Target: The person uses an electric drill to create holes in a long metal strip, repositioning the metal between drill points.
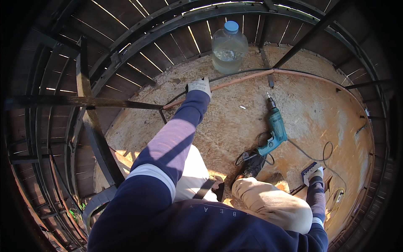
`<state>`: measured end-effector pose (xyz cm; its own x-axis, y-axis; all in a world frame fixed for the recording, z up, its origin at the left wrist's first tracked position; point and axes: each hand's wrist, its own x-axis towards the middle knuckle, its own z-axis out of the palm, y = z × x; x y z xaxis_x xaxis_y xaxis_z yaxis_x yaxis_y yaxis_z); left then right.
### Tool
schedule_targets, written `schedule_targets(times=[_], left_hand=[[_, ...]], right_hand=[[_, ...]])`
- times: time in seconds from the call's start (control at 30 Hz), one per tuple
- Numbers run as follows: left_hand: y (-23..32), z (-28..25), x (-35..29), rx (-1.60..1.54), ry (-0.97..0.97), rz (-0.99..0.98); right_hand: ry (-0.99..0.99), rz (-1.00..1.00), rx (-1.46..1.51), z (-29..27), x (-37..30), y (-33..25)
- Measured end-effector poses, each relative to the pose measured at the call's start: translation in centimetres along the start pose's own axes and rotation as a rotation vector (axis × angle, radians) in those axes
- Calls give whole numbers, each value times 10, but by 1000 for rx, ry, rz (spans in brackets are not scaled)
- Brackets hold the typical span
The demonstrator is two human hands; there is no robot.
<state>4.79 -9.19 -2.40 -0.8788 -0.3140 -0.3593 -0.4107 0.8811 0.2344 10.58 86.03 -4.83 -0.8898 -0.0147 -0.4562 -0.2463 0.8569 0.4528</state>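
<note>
— Gloves on both hands, I see. What is the left hand [199,87] doing out there?

— It is stretched forward, its white-gloved fingers curled down over the near end of the long thin reddish wooden strip [252,78], which bends in an arc across the round chipboard platform [319,122], close to a black cable [235,73].

— And the right hand [314,173]?

— Low at the person's side, planted on the board; whether its fingers are spread or closed I cannot tell.

— So which step is this?

— Seemingly holding the strip to its curve. The teal corded electric drill [275,130] lies untouched between the hands, the clear plastic water jug with a blue cap [228,47] stands beyond.

— What does the next move call for?

— Probably keeping the strip pinned steady while the free hand reaches for the drill.
</note>
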Motion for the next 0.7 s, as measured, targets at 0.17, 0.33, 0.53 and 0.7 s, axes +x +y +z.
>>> schedule_targets(times=[0.17,0.33,0.53,0.7], left_hand=[[-2,-28,-9,234,-11,-54],[-1,-23,-6,179,-14,-46],[-10,-30,-12,226,-6,-83],[2,-28,-7,230,-35,-65]], right_hand=[[-131,348,980,22,0,-170],[-105,355,840,-48,-23,-164],[-191,314,734,-97,-27,-198],[-52,281,853,-47,-29,-166]])
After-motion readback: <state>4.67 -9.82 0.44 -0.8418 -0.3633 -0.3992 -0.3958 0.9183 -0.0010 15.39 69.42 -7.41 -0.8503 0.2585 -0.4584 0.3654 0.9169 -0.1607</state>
